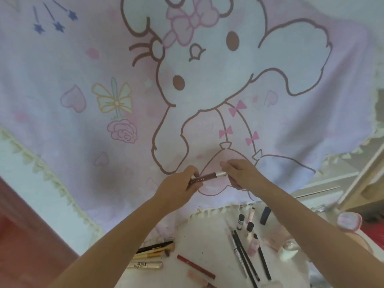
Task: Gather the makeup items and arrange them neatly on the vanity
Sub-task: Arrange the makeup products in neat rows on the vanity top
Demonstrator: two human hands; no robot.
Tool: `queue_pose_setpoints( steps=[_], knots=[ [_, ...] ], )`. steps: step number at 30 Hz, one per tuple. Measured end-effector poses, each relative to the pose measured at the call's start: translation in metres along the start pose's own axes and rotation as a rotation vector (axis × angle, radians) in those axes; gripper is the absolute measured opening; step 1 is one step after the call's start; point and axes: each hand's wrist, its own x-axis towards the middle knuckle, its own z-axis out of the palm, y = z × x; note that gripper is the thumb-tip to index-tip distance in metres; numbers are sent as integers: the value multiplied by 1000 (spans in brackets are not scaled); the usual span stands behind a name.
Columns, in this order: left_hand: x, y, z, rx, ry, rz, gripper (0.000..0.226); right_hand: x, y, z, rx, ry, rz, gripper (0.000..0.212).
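The lip pencil, dark maroon with a silver end, is held level above the pink cartoon blanket; the left hand fingers grip its maroon end and the right hand fingers pinch the silver end. Below, on the white tabletop, lie a red pencil, black liners, small bottles and brushes. A pink compact sits at the right.

A dark brown pencil with a silver cap end is up in the air, level, above the pink cloth. Down on the white bench: brushes in a bunch, a red pencil slanted, black liners side by side, small bottles upright.
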Motion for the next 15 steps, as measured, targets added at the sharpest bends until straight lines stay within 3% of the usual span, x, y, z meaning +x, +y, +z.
queue_pose_setpoints(
  steps=[5, 9, 12, 15],
  knots=[
    [6, -1, -4, 15, 35, 5, 16, 3, -6, -4, 6, -20, -116, 26],
    [9, -5, -3, 94, 142, 25, 20, 3, -6, -8, 110, -43, -153, 29],
    [9, -4, -3, 138, 254, 76, 21, 1, -7, -9, 150, -78, 20, 21],
    [8, 0, -5, 195, 300, 137, 13, -2, -3, -9, 32, -148, 124, 38]
  ],
)
